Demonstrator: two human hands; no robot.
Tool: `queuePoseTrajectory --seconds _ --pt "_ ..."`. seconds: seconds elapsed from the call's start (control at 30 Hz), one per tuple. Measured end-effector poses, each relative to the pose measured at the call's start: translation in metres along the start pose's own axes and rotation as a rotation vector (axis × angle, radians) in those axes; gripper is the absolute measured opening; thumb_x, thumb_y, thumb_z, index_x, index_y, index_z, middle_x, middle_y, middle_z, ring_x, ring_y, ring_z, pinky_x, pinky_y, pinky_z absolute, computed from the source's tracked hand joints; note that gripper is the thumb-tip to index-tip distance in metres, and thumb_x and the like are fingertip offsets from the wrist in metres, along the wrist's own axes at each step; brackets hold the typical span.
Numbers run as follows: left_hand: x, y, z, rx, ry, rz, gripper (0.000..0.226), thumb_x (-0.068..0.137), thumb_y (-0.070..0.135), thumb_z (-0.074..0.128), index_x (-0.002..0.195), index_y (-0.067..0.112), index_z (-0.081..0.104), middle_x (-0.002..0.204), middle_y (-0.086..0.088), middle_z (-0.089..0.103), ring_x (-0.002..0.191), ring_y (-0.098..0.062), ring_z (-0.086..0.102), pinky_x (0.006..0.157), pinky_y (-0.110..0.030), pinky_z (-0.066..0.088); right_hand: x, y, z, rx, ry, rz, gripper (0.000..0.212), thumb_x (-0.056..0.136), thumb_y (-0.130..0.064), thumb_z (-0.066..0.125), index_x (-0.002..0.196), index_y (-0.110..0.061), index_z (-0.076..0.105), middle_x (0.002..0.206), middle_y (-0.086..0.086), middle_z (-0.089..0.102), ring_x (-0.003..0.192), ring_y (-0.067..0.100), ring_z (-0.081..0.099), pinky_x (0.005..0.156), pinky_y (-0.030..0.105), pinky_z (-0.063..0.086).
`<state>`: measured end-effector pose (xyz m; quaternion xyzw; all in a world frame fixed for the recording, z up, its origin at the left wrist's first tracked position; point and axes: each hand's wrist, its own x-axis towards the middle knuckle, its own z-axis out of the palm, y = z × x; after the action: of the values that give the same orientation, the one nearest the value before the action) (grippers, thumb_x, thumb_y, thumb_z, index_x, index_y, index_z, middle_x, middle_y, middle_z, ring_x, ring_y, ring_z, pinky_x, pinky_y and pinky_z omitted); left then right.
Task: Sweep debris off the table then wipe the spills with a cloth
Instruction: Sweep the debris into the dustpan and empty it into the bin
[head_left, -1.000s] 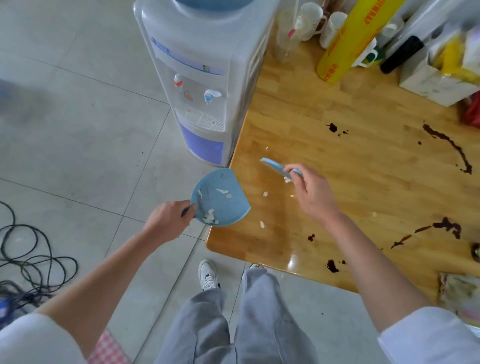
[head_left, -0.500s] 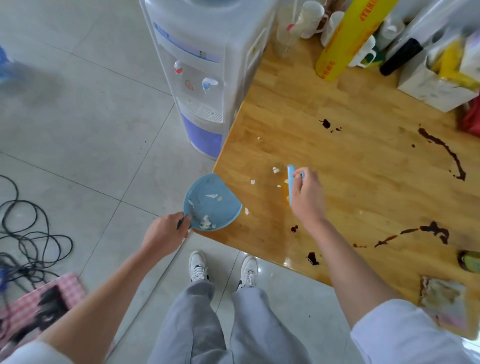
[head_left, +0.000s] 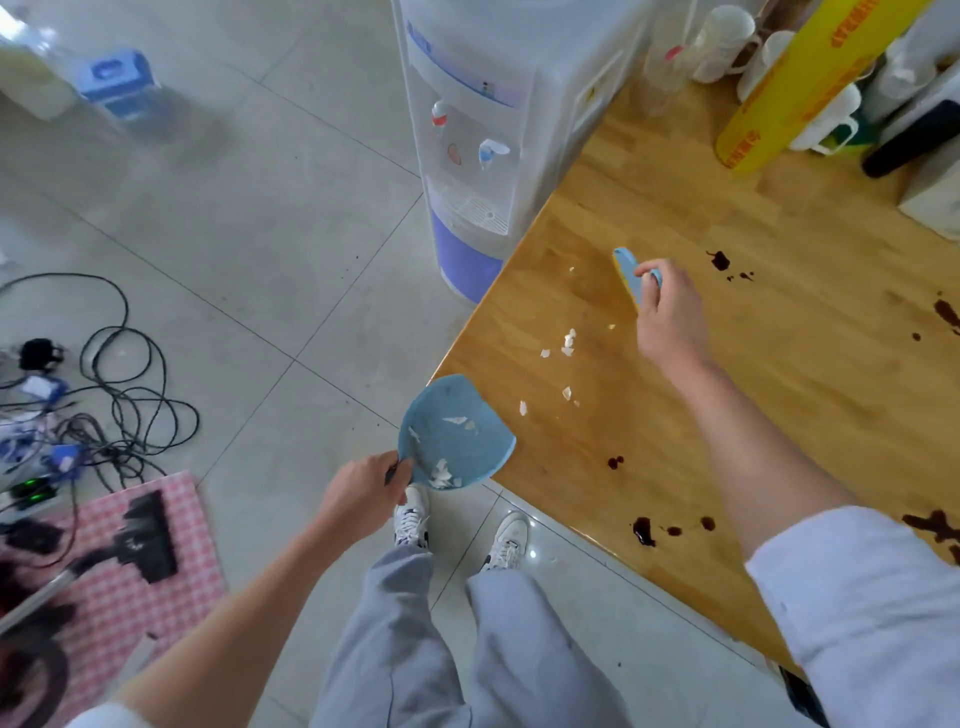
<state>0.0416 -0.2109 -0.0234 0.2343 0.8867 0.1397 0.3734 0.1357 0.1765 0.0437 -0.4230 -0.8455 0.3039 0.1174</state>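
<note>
Grey tiled floor (head_left: 218, 218) fills the left side, with tangled black cables (head_left: 119, 395) and a pink checked mat (head_left: 130, 577) at far left; something dark lies on the mat, too blurred to name. Blue-and-white water dispenser (head_left: 478, 135) stands upper centre, just beside the corner of the wooden worktop (head_left: 779, 395).

Left hand (head_left: 358, 496) grips the handle of a blue dustpan (head_left: 452, 434), fingers curled round it. Dustpan is held at the worktop's near-left edge, its lip touching or just under the edge, hard to say which. A few white scraps already lie inside it.

White debris (head_left: 563, 345) is scattered on the worktop between dustpan and right hand, well short of the pan.

Right hand (head_left: 670, 317) holds a small blue brush (head_left: 631, 275), fingers closed over its back, bristle edge down near the wood.

Dark spills (head_left: 644, 530) dot the near edge, more spots (head_left: 719, 260) sit right of the brush. White mugs (head_left: 727, 41) and a yellow roll (head_left: 800, 88) crowd the far right corner.
</note>
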Motion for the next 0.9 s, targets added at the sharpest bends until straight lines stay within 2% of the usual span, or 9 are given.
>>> queuePoseTrajectory --seconds 0.1,0.23,0.33,0.37,0.43,0.5,0.57,0.73,0.9 --pt "-0.009 -0.001 0.002 -0.007 -0.021 -0.009 0.035 0.101 0.032 0.043 0.073 0.021 0.06 0.064 0.013 0.07 0.053 -0.009 0.065 0.059 -0.037 0.056 0.033 -0.007 0.015 0.014 -0.061 -0.049 0.027 0.103 -0.021 0.035 0.11 -0.016 0.06 0.086 0.0 0.057 0.073 0.021 0.048 0.064 0.03 0.029" --pt "-0.015 -0.001 0.007 -0.042 -0.023 -0.016 0.034 0.102 0.029 0.043 0.075 0.019 0.06 0.065 0.009 0.07 0.051 -0.009 0.065 0.057 -0.034 0.056 0.025 -0.026 0.035 0.034 -0.176 -0.108 0.024 0.103 -0.021 0.037 0.104 -0.018 0.061 0.075 0.006 0.056 0.063 0.02 0.047 0.06 0.035 0.033" --pt "-0.021 0.001 0.014 -0.048 -0.011 -0.008 0.034 0.103 0.029 0.043 0.076 0.017 0.062 0.066 0.009 0.07 0.051 -0.003 0.063 0.056 -0.029 0.054 -0.015 -0.03 0.038 0.072 -0.291 -0.173 0.021 0.104 -0.021 0.037 0.102 -0.021 0.059 0.06 0.003 0.05 0.047 0.008 0.042 0.046 0.023 0.029" --pt "-0.023 0.003 0.015 -0.054 -0.008 -0.006 0.035 0.103 0.029 0.043 0.077 0.017 0.063 0.066 0.009 0.07 0.052 -0.002 0.063 0.055 -0.027 0.053 -0.028 -0.028 0.036 0.067 -0.323 -0.199 0.021 0.105 -0.022 0.037 0.102 -0.023 0.058 0.057 0.001 0.049 0.045 0.007 0.043 0.045 0.023 0.029" --pt "-0.027 0.006 0.018 -0.066 -0.01 -0.007 0.036 0.103 0.03 0.043 0.077 0.017 0.064 0.066 0.008 0.07 0.053 -0.004 0.064 0.055 -0.026 0.053 -0.047 -0.024 0.03 0.046 -0.364 -0.238 0.02 0.105 -0.024 0.038 0.102 -0.025 0.057 0.057 0.003 0.051 0.048 0.009 0.048 0.051 0.034 0.035" --pt "-0.031 0.008 0.02 -0.073 -0.018 -0.013 0.036 0.103 0.031 0.043 0.077 0.016 0.064 0.067 0.008 0.07 0.054 -0.008 0.065 0.057 -0.029 0.055 -0.05 -0.017 0.018 0.061 -0.323 -0.236 0.021 0.105 -0.024 0.038 0.104 -0.024 0.058 0.062 0.009 0.055 0.059 0.024 0.058 0.056 0.041 0.042" --pt "-0.037 0.007 0.022 -0.085 -0.017 -0.012 0.035 0.102 0.029 0.045 0.076 0.016 0.064 0.067 0.007 0.071 0.054 -0.008 0.065 0.056 -0.03 0.055 -0.042 -0.006 0.004 0.078 -0.23 -0.206 0.021 0.105 -0.026 0.038 0.106 -0.025 0.059 0.062 0.004 0.054 0.061 0.029 0.058 0.057 0.04 0.043" --pt "-0.056 -0.004 0.037 -0.047 0.036 -0.049 0.034 0.097 0.028 0.049 0.07 0.014 0.064 0.063 0.009 0.07 0.052 -0.007 0.062 0.052 -0.029 0.049 -0.027 0.02 -0.015 0.029 -0.11 -0.104 0.021 0.105 -0.025 0.036 0.102 -0.03 0.055 0.06 -0.003 0.044 0.047 0.012 0.037 0.048 0.029 0.027" --pt "-0.073 -0.028 0.059 -0.031 0.031 -0.128 0.033 0.094 0.03 0.05 0.065 0.018 0.063 0.06 0.009 0.067 0.05 -0.007 0.06 0.048 -0.03 0.046 -0.06 0.012 0.008 0.062 -0.219 -0.106 0.023 0.105 -0.024 0.035 0.103 -0.024 0.058 0.056 -0.007 0.042 0.042 0.006 0.036 0.044 0.02 0.023"
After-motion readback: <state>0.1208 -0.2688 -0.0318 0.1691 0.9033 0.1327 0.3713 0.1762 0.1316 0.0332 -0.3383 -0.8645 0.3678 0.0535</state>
